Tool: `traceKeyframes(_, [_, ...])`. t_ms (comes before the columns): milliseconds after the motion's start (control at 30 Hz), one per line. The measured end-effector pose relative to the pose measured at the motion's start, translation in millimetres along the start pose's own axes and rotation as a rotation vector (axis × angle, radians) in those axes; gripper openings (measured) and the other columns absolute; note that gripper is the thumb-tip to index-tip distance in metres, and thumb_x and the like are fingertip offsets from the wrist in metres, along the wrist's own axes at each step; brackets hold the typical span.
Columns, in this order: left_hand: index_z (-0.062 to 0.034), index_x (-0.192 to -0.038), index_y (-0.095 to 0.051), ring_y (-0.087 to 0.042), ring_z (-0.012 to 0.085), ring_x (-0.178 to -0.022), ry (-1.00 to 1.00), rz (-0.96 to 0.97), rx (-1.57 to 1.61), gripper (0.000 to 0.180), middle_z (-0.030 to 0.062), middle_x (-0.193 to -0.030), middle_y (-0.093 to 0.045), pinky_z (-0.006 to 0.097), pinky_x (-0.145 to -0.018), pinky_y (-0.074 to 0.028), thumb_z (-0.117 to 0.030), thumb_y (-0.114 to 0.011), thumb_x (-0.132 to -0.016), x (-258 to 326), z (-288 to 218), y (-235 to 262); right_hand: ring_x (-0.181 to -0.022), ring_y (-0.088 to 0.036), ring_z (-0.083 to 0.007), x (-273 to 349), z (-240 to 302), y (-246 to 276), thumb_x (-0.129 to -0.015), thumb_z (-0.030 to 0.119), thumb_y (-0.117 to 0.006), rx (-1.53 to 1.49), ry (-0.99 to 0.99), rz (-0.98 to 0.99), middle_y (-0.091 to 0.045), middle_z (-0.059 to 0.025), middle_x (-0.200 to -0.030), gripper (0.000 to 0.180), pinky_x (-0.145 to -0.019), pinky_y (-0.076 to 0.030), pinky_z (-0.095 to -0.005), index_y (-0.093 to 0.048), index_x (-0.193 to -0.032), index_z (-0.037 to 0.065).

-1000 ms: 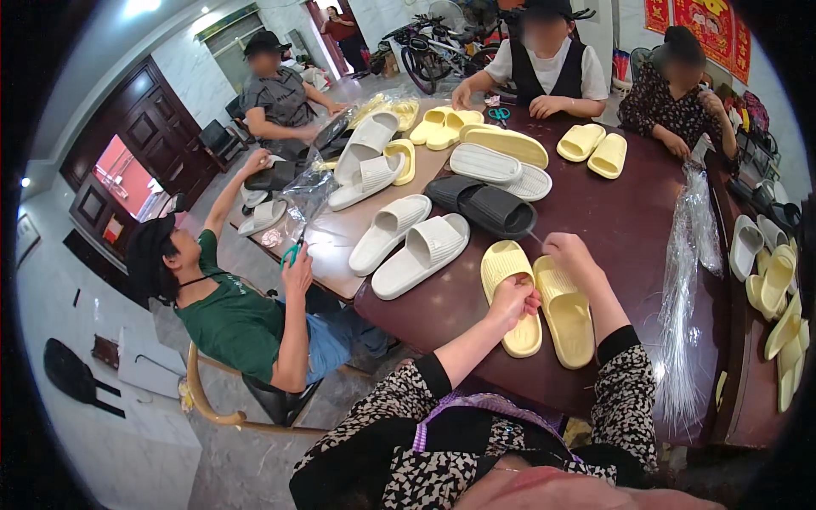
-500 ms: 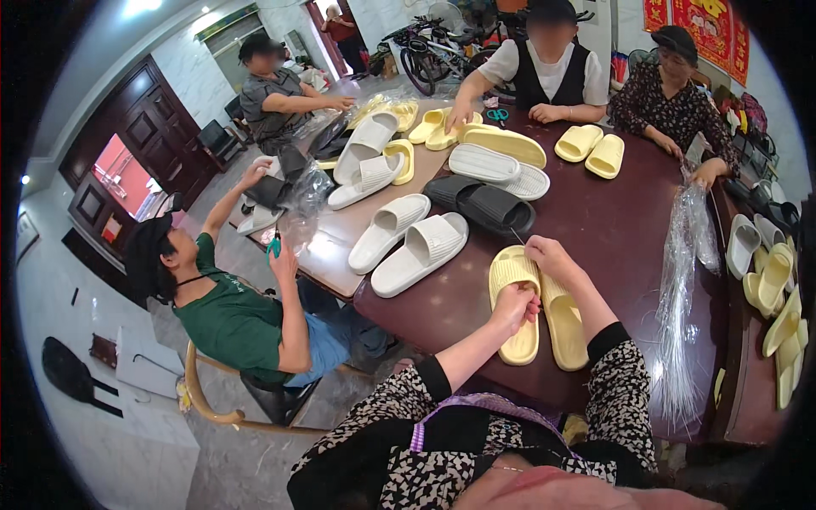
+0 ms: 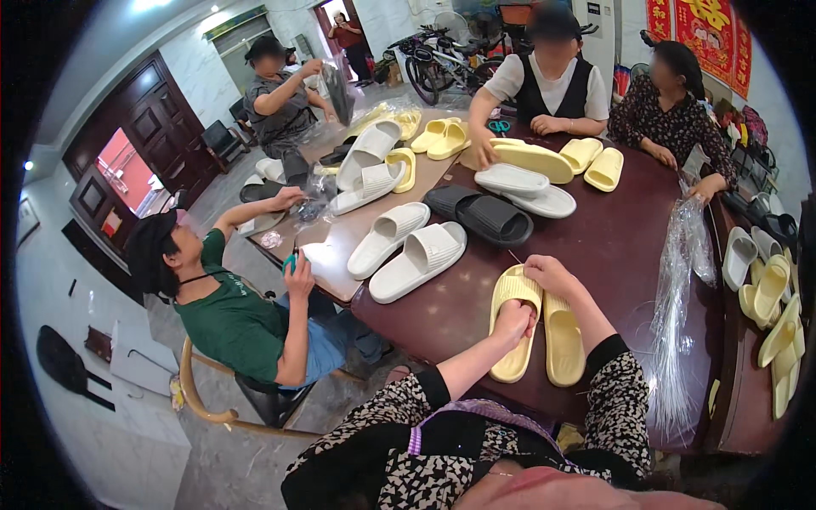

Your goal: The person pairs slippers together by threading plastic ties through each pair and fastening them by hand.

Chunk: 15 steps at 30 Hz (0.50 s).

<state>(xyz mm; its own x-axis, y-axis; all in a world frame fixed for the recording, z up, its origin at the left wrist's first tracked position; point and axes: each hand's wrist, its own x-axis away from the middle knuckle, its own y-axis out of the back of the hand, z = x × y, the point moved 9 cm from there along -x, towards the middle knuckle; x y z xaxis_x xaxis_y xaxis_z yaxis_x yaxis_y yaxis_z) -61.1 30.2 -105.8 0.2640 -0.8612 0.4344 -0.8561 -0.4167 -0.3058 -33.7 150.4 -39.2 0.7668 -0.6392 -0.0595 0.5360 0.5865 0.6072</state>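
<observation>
Yellow slide sandals, one pair, side by side on the dark red-brown table (image 3: 629,246), near its front edge before the person. Left yellow slide (image 3: 514,336): since a second ago it has been drawn slightly nearer the edge, and its strap end is now covered by the left hand (image 3: 512,321), which earlier lay flat along its outer side. Hand now curled into a loose fist over the strap, fingers closed on it (how firmly, the view does not show); forearm rising from the lower edge, patterned sleeve pushed back. Right yellow slide (image 3: 563,340): little moved, touching its mate. The right hand (image 3: 551,274) has shifted from the strap up to the toe end of the pair, fingers bent and resting there; whether it pinches anything cannot be told. Judged: the pair is being squared up together. Clear plastic bags (image 3: 676,323), a slack heap, right of the pair. Cream slides (image 3: 408,251) and black slides (image 3: 480,212) lie further back.
</observation>
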Motion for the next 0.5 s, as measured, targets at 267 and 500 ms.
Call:
traceKeyframes(267, [-0.0002,-0.079,-0.052,-0.045,0.0144,-0.041,0.001,0.011,0.025,0.011,0.0063,-0.058,-0.05,0.029,-0.033,-0.037,-0.003,-0.043,-0.085,-2,-8,2,-0.071,-0.061,-0.0179,-5,1,14,-0.076,0.01,-0.062,-0.138,-0.002,-0.129,-0.065,-0.0115,-0.075,0.014,-0.066,-0.048,-0.0316,-0.065,-0.086,0.001])
traceKeyframes(500, [0.0013,-0.086,-0.056,-0.052,0.0139,-0.046,-0.097,0.202,-0.067,0.013,0.0067,-0.063,-0.054,0.027,-0.039,-0.044,-0.009,-0.047,-0.087,32,-31,2,-0.066,-0.054,-0.0078,18,-14,47,-0.08,0.001,-0.057,-0.476,-0.052,-0.515,-0.06,-0.0022,-0.072,0.008,-0.059,-0.044,-0.0222,-0.063,-0.085,-0.001])
